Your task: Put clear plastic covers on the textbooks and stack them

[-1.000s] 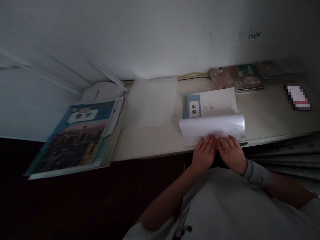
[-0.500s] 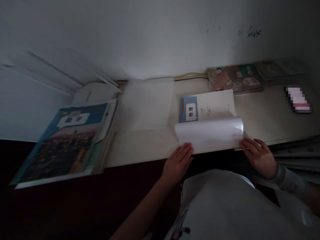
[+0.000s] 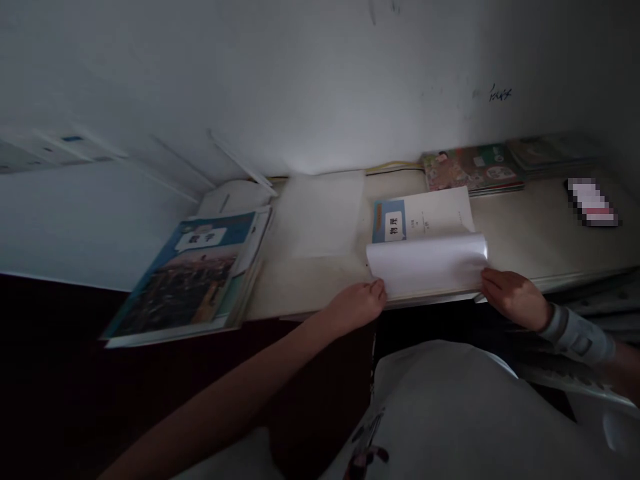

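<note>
A white book with a blue label (image 3: 420,220) lies on the pale desk (image 3: 530,240) in front of me. A clear glossy sheet (image 3: 430,263) is curled over its near half. My left hand (image 3: 357,305) pinches the sheet's near left corner, fingers closed. My right hand (image 3: 510,297) grips the near right corner of the sheet and book, fingers curled round the edge.
A stack of books topped by a blue cityscape cover (image 3: 187,280) overhangs the desk's left end. A translucent sheet (image 3: 323,210) lies between the stack and the white book. Colourful books (image 3: 473,167) rest by the wall at right. A small blurred object (image 3: 593,200) sits far right.
My hands went from side by side on the sheet's middle to its two near corners, then closed on them. The view shifted slightly right.
</note>
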Demonstrator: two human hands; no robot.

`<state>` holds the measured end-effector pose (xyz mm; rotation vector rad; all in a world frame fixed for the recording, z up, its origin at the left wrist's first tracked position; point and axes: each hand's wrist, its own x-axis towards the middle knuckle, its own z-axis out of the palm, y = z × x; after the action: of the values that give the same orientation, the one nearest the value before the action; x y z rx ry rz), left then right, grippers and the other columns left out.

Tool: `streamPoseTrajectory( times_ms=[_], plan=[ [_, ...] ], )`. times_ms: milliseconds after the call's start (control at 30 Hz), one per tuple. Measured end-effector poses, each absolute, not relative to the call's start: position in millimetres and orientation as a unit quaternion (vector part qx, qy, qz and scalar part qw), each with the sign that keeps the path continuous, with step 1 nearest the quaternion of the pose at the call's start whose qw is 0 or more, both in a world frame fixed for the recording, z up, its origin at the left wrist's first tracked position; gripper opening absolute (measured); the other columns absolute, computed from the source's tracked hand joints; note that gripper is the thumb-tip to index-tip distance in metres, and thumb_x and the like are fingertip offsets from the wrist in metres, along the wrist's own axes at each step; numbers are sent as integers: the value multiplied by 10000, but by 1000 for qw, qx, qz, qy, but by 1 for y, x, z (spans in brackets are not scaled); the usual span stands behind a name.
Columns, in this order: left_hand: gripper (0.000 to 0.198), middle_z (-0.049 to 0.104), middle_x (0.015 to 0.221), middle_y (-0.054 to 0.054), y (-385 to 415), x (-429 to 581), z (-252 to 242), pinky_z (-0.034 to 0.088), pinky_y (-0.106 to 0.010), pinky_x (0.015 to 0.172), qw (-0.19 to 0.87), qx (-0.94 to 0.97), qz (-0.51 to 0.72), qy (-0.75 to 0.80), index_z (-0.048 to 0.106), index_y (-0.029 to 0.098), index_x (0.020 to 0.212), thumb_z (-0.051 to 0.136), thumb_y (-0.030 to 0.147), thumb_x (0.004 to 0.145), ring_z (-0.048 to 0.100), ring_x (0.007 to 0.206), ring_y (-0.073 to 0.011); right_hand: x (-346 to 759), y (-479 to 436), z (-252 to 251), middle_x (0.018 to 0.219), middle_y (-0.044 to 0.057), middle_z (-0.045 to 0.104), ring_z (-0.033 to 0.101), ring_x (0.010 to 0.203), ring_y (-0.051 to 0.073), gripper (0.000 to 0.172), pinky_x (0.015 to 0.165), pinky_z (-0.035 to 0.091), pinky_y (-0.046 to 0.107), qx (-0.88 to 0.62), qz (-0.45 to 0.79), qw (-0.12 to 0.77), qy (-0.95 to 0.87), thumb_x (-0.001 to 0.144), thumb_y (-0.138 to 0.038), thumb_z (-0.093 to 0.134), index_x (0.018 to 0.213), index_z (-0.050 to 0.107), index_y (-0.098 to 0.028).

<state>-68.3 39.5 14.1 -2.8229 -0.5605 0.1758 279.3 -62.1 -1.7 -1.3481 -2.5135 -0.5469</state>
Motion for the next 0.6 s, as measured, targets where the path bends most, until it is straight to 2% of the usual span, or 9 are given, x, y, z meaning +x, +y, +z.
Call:
streamPoseTrajectory(
  times_ms=[100, 200, 333, 467, 533, 600],
  plan=[
    [288, 702, 877, -134, 40, -66, 14, 539, -291, 619, 146, -970, 58, -185, 633, 117, 914, 482, -52, 737, 673, 661, -186, 280, -60, -6, 930, 122, 688, 612, 745, 198, 155, 684, 466, 329, -466, -184, 111, -858, 882, -228, 562, 829, 671, -131],
    [257, 696, 782, -80, 46, -77, 12, 554, -286, 639, 171, -965, -22, -198, 625, 148, 913, 457, -4, 793, 664, 629, -164, 284, -60, -10, 913, 107, 687, 611, 787, 201, 143, 736, 462, 335, -446, -175, 127, -868, 894, -210, 541, 886, 671, -154],
    [279, 724, 820, -45, 58, -96, 16, 551, -254, 707, 198, -923, -207, -259, 639, 203, 991, 401, 94, 894, 689, 722, -144, 291, -58, 1, 895, 80, 694, 615, 800, 183, 164, 778, 470, 321, -409, -170, 242, -863, 890, -110, 509, 957, 646, -171],
    [266, 734, 912, -34, 97, -86, 37, 528, -246, 724, 96, -868, -327, -360, 646, 218, 1014, 391, 214, 938, 688, 786, -147, 295, -14, 39, 879, 68, 691, 633, 816, 183, 122, 747, 477, 296, -460, -131, 388, -788, 887, -151, 535, 976, 612, -180],
    [296, 723, 1002, -53, 133, -66, 48, 508, -274, 820, 32, -829, -366, -422, 650, 202, 1028, 371, 255, 944, 674, 910, -168, 299, 32, 57, 796, 43, 673, 623, 733, 174, 107, 685, 461, 287, -520, -97, 415, -741, 902, -231, 521, 914, 622, -196],
    [308, 710, 1055, -65, 176, -42, 52, 481, -291, 874, -16, -809, -342, -477, 659, 197, 1033, 377, 265, 931, 650, 979, -187, 304, 87, 63, 783, 55, 668, 615, 716, 182, 179, 670, 448, 297, -574, -52, 409, -707, 901, -298, 505, 851, 633, -184]
  ],
)
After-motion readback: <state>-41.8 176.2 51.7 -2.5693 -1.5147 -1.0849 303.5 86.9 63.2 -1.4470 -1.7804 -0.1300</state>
